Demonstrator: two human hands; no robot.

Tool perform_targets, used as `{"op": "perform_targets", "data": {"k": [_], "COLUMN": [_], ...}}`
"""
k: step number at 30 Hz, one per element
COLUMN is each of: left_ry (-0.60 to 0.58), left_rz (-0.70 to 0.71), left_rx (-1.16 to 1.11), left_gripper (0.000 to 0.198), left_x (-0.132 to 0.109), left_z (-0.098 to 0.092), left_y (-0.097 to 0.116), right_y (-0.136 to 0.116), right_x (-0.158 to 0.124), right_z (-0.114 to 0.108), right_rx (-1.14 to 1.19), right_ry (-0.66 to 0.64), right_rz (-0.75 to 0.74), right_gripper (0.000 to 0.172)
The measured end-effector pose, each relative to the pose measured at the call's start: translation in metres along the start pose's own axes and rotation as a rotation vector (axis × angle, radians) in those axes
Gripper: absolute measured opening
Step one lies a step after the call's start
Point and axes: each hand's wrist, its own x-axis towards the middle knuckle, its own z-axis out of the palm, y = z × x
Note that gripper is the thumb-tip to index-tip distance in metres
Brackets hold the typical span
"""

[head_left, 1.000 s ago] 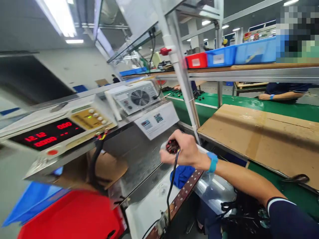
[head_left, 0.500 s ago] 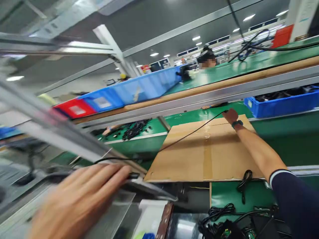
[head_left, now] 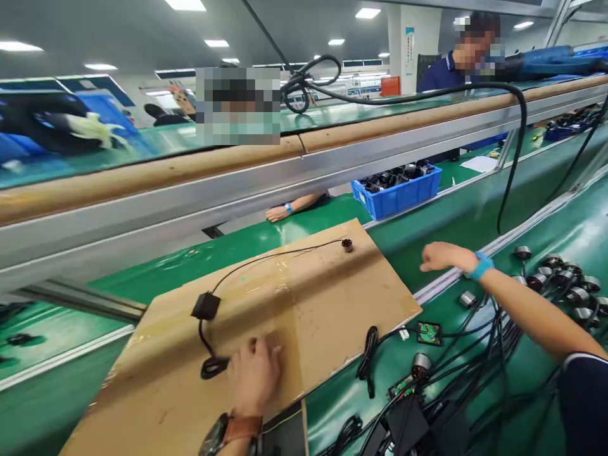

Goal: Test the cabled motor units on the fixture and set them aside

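Note:
My left hand (head_left: 255, 375), with a watch on its wrist, is low over a cardboard sheet (head_left: 327, 316). Its fingers are bent and slightly apart, somewhat blurred, and I see nothing held. Beside it lies a coiled black cable (head_left: 214, 367) leading to a small black box (head_left: 206, 306). From that box a thin wire runs across the cardboard to a small round motor-like part (head_left: 347, 245). My right hand (head_left: 441, 256), wearing a blue wristband, hovers past the cardboard's right edge with fingers loosely bent and no object visible. Silver cylindrical parts with black cables (head_left: 565, 278) lie right of it.
Green circuit boards (head_left: 429, 332), black boxes and tangled cables cover the near right. A metal-framed shelf (head_left: 304, 171) crosses ahead, with a hanging black cable (head_left: 515, 158). Behind are a blue bin (head_left: 399, 193) of dark parts, another person's hand (head_left: 279, 213) and more people.
The view has swung right. My right hand has let go of the cable's end, which now rests on the cardboard. My left hand has moved from the frame post onto the cardboard.

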Motion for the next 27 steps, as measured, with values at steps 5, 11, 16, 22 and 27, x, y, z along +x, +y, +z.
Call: {"op": "perform_targets", "data": {"k": [5,11,16,22,27], "left_ry": [-0.097,-0.155,-0.213,-0.555,-0.511], "left_rz": [0.188,0.169,0.248,0.411,0.407], "left_rx": [-0.563,-0.658,-0.746,-0.679,-0.545], "left_gripper": [0.045,0.053,0.056,0.034,0.015], "left_x": [-0.063,-0.110,-0.128,-0.142,-0.143], "left_z": [0.008,0.010,-0.001,-0.019,-0.033], "left_y": [0.086,0.128,0.155,0.179,0.190], "right_y": [0.074,0.098,0.087,0.079,0.080], "right_x": [-0.061,-0.091,-0.086,-0.082,-0.095], "right_z": [-0.009,-0.018,-0.080,-0.101,-0.048], "right_rx": [-0.320,-0.065,0.431,0.592,0.116], "right_ry": [-0.713,-0.587,-0.223,-0.448,-0.458], "right_rz": [-0.080,-0.299,-0.163,-0.071,-0.140], "right_gripper": [0.036,0.036,0.052,0.045,0.035]}}
